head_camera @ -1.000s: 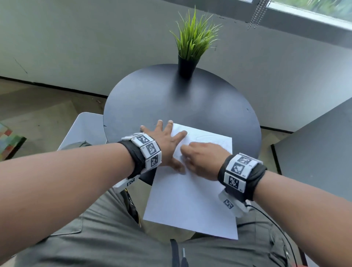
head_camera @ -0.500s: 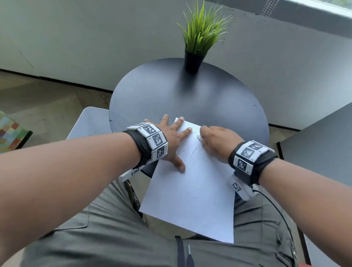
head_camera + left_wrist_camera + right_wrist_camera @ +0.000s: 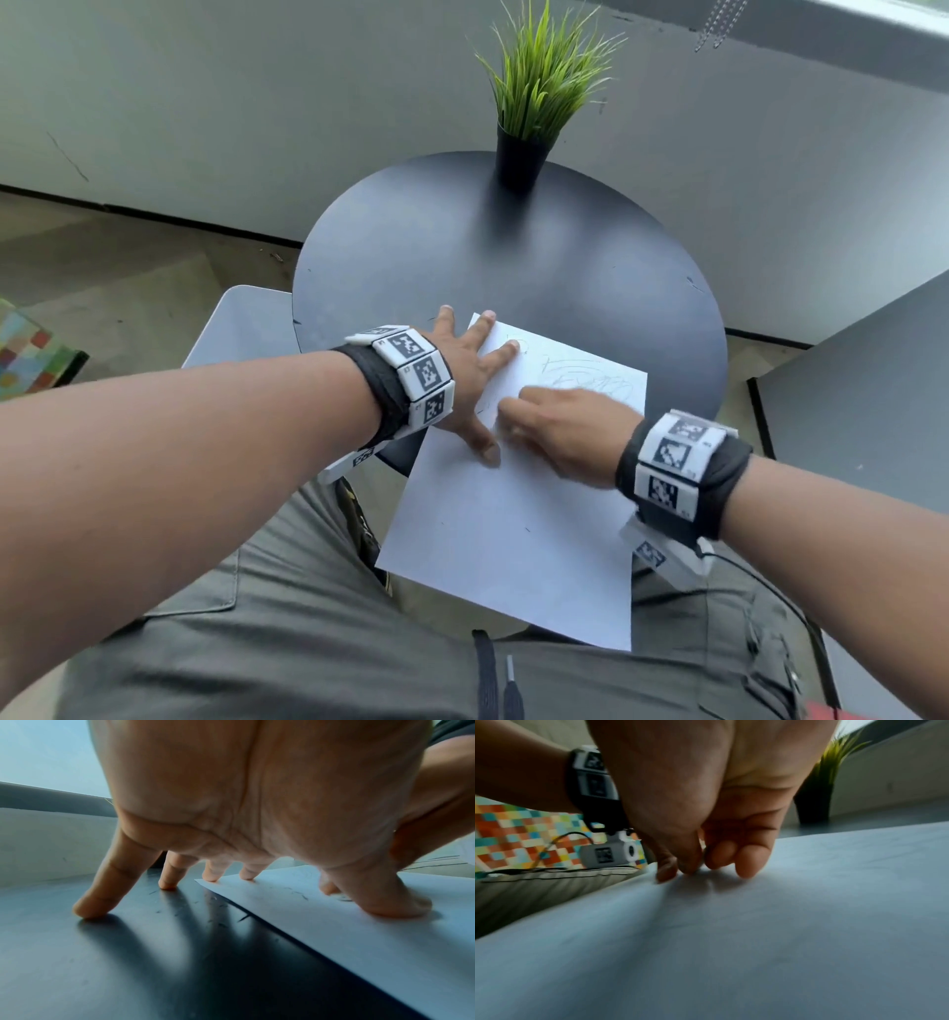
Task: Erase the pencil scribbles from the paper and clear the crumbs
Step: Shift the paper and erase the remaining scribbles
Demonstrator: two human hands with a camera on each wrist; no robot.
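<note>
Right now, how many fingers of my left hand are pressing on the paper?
3 on the paper: the left hand has its thumb nearest the body, index and middle finger at the far corner. Ring and little finger touch the table.

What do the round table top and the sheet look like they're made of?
Table: dark, smooth, hard top with a soft sheen that mirrors finger shadows in the left wrist view; painted metal or laminate, cannot tell which. Paper: thin matte white sheet, its near end overhanging the table edge unsupported; pencil scribbles show grey on it.
</note>
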